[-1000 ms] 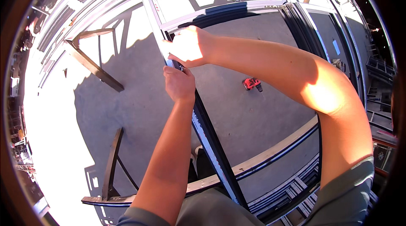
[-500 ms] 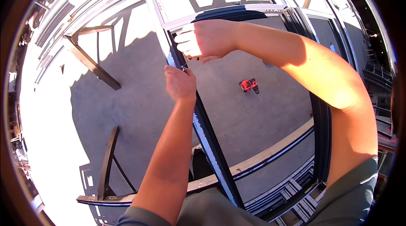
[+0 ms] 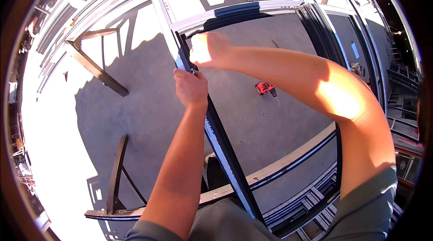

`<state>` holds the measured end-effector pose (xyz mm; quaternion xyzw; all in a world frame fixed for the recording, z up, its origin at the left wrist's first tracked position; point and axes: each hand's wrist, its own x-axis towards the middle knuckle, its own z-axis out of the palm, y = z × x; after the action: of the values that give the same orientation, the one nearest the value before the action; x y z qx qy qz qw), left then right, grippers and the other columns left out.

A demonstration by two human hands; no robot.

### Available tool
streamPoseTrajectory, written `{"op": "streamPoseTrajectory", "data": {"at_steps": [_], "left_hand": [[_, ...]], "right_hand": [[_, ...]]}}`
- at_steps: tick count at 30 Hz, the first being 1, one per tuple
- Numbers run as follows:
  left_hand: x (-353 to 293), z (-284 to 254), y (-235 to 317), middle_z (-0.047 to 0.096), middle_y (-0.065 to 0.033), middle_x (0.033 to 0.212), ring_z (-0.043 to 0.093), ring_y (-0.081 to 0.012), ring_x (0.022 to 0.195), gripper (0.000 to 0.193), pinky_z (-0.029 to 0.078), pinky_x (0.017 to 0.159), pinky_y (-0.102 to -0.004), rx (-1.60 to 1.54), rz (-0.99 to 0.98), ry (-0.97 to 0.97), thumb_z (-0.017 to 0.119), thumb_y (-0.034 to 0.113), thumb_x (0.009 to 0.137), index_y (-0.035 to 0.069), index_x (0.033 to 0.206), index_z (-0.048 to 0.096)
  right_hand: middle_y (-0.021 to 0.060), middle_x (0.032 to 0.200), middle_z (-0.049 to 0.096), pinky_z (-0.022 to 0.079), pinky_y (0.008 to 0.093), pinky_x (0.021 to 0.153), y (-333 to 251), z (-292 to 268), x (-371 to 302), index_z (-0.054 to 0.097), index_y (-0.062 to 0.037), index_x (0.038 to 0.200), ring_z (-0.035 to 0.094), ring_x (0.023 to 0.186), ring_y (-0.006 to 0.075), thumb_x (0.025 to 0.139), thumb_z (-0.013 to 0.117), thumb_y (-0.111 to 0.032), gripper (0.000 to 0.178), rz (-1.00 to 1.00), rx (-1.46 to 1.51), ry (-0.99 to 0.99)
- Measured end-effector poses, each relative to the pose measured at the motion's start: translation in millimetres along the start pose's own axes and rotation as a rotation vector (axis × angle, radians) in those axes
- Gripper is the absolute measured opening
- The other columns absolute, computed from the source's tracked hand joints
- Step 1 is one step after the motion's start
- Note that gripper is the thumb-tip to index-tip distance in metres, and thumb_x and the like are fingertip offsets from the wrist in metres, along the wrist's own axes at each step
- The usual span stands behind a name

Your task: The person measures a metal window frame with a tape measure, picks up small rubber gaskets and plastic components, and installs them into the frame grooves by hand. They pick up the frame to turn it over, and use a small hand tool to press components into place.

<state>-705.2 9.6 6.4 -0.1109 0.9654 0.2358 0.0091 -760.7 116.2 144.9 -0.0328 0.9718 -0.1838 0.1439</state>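
My left hand (image 3: 191, 88) is closed around a long dark metal frame bar (image 3: 222, 153) with a blue-white strip along its side. Just beyond it, close to the corner where the bar meets a crosspiece (image 3: 234, 12), my right hand (image 3: 208, 50) is curled and smeared by motion. What looks like a screwdriver, with a yellow-and-black handle and thin shaft, showed in that fist half a second ago; the fingers now hide most of it. The two hands are near each other along the same bar.
A red-and-black cordless drill (image 3: 266, 89) lies on the concrete floor below, right of the bar. Brown metal stands (image 3: 97, 68) support the work on the left. A pale beam (image 3: 288, 153) crosses near my body. Dark frame sections (image 3: 315, 29) line the right side.
My right hand has turned at the wrist and shifted slightly, and its forearm has dropped lower. The yellow-and-black handle is no longer visible. My left hand keeps its place on the bar.
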Motion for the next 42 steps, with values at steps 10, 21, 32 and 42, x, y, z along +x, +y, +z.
{"op": "streamPoseTrajectory", "data": {"at_steps": [10, 21, 32, 42], "left_hand": [[-2.8, -3.7, 3.0, 0.066, -0.0239, 0.106, 0.073, -0.0412, 0.092, 0.044, 0.061, 0.077, -0.0481, -0.041, 0.041, 0.064, 0.069, 0.029, 0.094, -0.006, 0.11, 0.046], [-2.0, 4.3, -2.2, 0.063, -0.0217, 0.11, 0.071, -0.0382, 0.099, 0.05, 0.061, 0.078, -0.0443, -0.04, 0.04, 0.063, 0.07, 0.026, 0.092, -0.008, 0.119, 0.045], [-3.5, -6.6, 8.0, 0.065, -0.022, 0.103, 0.073, -0.0398, 0.089, 0.044, 0.061, 0.074, -0.047, -0.057, 0.022, 0.061, 0.067, 0.029, 0.094, -0.006, 0.11, 0.047], [-7.5, -9.9, 9.9, 0.068, -0.0275, 0.106, 0.071, -0.0456, 0.097, 0.047, 0.059, 0.084, -0.0508, -0.062, 0.028, 0.035, 0.063, 0.035, 0.098, -0.008, 0.112, 0.048]], "right_hand": [[0.0094, 0.129, 0.067, 0.057, 0.0403, 0.078, 65.6, -24.1, 23.0, 0.066, -0.0207, 0.134, 0.066, 0.108, 0.0292, 0.091, 0.067, -0.009, 0.045, -1.294, -0.521, 0.25], [0.0143, 0.09, 0.076, 0.058, 0.0438, 0.079, 9.1, 5.6, 28.6, 0.075, -0.0065, 0.086, 0.074, 0.082, 0.0301, 0.089, 0.059, -0.021, 0.022, -0.315, -0.265, -0.162], [0.0147, 0.091, 0.078, 0.059, 0.0395, 0.078, 49.1, -47.8, 7.4, 0.079, -0.0066, 0.102, 0.075, 0.085, 0.0307, 0.092, 0.061, -0.025, 0.027, 0.013, -0.082, 0.055], [-0.0051, 0.072, 0.055, 0.038, 0.0256, 0.055, 111.4, 91.1, -154.9, 0.075, -0.0011, 0.113, 0.046, 0.059, 0.0065, 0.105, 0.064, -0.024, 0.027, 0.34, 1.143, 0.344]]}}
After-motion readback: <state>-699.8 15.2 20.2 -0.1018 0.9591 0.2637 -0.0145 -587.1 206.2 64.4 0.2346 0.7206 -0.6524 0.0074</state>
